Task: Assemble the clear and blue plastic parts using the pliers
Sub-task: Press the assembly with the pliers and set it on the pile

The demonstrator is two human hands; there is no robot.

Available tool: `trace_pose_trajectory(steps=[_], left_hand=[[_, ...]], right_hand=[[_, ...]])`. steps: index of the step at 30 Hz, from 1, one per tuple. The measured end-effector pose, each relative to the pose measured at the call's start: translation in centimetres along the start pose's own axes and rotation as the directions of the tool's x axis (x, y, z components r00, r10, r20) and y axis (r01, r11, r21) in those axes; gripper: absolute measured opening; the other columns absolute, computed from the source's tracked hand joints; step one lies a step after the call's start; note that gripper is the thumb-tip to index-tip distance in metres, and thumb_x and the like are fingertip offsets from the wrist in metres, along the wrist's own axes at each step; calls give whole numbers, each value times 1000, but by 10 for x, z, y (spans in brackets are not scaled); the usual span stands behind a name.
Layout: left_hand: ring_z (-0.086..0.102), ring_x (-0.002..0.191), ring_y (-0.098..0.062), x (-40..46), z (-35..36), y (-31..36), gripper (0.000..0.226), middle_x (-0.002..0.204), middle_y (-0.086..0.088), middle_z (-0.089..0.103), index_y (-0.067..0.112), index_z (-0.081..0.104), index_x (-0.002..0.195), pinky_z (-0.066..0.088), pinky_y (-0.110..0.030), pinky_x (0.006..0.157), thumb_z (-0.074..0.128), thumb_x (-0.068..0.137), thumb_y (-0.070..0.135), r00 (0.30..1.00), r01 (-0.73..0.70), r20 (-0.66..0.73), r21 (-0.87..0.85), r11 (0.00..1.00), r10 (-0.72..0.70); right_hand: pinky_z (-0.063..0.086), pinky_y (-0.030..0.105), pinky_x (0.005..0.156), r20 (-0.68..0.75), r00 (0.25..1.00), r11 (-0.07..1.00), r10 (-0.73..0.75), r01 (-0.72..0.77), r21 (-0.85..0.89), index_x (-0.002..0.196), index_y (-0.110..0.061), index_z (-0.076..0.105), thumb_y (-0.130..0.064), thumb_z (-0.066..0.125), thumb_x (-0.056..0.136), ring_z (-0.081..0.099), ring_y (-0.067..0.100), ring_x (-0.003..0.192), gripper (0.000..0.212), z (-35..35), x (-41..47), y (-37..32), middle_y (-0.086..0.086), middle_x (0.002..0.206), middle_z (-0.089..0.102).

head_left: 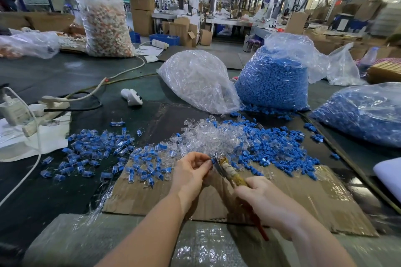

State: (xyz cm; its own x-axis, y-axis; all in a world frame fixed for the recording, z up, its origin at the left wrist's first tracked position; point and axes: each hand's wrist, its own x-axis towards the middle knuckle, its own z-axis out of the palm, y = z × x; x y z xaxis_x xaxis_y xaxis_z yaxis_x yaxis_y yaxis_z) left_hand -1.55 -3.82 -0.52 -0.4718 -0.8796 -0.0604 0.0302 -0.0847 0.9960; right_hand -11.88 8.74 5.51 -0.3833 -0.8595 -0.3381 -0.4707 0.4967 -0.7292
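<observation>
My left hand (191, 172) pinches a small clear and blue part (213, 161) at its fingertips, above the cardboard sheet (314, 197). My right hand (263, 198) grips the tape-wrapped handles of the pliers (230, 172), whose metal jaws meet that part. Loose clear parts (208, 136) lie heaped just beyond the hands. Loose blue parts (275, 147) spread to the right of them. A scatter of joined clear-and-blue pieces (97, 151) covers the table to the left.
A bag of clear parts (199, 80) and two bags of blue parts (275, 84) (364, 115) stand behind and right. A power strip with cables (43, 112) and white paper lie left. Bubble wrap (195, 245) covers the near edge. A person sits far back left.
</observation>
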Motion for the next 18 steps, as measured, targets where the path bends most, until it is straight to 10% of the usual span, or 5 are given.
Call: trace_pose_trajectory(steps=[12,18], left_hand=[[58,59,-11,-1,3,2,11,70,-6,63,10,64,88,49,-20,51,59,87,0,998,28,-53,-81,996,-33],[59,58,-6,0,2,2,11,71,-4,65,12,65,88,48,-15,51,61,87,2,997,14,-73,-56,998,-18]], right_hand=[[47,41,83,49,999,999,-2,4,-50,102,1,56,-7,47,83,55,22,85,22,-6,-5,-5,9,99,55],[38,30,65,53,998,996,-23,27,-81,101,-1,54,-8,45,84,48,15,76,20,-7,-4,-8,6,99,54]])
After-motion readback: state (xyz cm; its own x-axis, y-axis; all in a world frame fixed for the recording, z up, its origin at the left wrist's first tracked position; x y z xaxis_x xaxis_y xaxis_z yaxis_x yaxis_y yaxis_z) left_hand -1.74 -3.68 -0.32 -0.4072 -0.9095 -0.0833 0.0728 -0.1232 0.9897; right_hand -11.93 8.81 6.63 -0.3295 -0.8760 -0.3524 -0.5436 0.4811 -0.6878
